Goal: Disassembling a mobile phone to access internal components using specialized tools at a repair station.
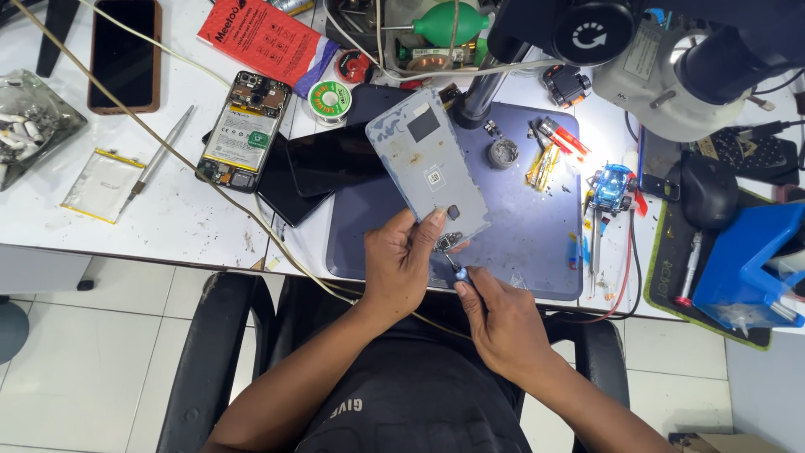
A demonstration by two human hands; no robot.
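Fingers of the left hand pinch the grey phone back cover's lower edge.

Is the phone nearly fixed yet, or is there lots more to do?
Done: the grey back cover is off. In hand: the left hand holds the cover while the right hand works a small tool at its lower edge. Left: the opened phone lies uncovered and a loose battery lies out, so probably plenty.

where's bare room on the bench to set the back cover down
Barest: the blue mat between the back cover and the screwdriver rack, and the white bench below the opened phone beside the loose battery. Crowded: the top edge by the microscope and the right side.
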